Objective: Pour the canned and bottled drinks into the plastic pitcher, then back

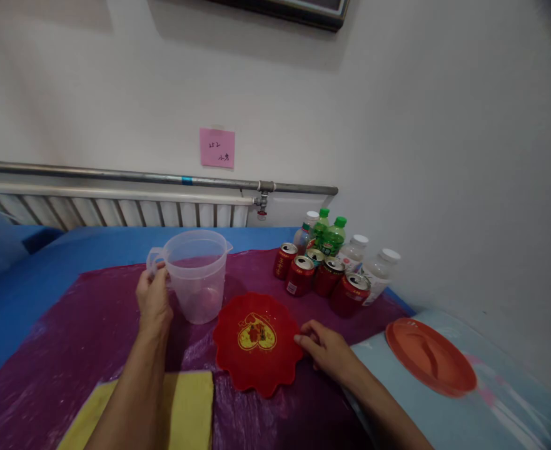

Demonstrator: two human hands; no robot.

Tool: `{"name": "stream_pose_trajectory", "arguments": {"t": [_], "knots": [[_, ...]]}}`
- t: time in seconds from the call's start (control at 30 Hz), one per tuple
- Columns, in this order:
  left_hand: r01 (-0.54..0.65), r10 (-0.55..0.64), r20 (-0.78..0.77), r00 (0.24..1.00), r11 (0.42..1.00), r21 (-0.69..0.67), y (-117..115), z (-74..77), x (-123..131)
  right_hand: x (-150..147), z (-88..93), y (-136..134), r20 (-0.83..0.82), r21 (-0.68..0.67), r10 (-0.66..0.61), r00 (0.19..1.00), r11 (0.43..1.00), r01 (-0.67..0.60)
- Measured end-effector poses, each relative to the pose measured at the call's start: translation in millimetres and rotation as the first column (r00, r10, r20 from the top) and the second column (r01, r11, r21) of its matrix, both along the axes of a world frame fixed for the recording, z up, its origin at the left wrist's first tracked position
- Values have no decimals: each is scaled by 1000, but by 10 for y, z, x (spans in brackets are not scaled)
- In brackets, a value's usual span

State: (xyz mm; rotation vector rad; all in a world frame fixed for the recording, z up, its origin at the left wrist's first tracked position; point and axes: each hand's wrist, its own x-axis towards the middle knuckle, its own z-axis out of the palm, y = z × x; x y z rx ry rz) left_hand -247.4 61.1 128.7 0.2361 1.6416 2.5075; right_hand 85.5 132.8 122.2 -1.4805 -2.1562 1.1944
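Observation:
My left hand (154,299) is closed around the handle of a clear plastic measuring jug (199,284), which stands upright on purple plastic sheeting. To the jug's right lies a red scalloped plate (257,369) with a yellow heart-shaped print in its middle. The plate's right rim is pinched between the thumb and fingers of my right hand (323,350). Below my left forearm is a folded yellow cloth (191,409), partly hidden by the arm.
Several red drink cans (299,275) and bottles with green (335,239) or white caps (379,270) stand at the back right. An orange-red oval lid (429,356) lies on light blue sheeting at right. Behind are a radiator (111,209) and a pipe valve (262,203).

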Motion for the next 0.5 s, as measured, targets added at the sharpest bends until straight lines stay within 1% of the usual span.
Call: {"name": "stream_pose_trajectory", "arguments": {"t": [0.07, 0.13, 0.27, 0.4, 0.5], "knots": [[0, -1, 29, 1000, 1000, 23, 24, -20, 12, -31, -38, 33, -50, -195, -18, 999, 981, 8], [9, -12, 50, 999, 998, 59, 52, -39, 10, -69, -56, 51, -56, -305, -9, 998, 952, -8], [28, -39, 72, 997, 989, 146, 87, -44, -5, -119, -107, 38, -102, -389, -11, 995, 921, -29], [21, -36, 75, 997, 981, 193, 76, 1, 0, -115, -152, 11, -155, -414, -29, 988, 909, -38], [6, -25, 81, 996, 975, 224, 42, 56, 2, -105, -147, 5, -181, -418, -46, 982, 908, -35]]}}
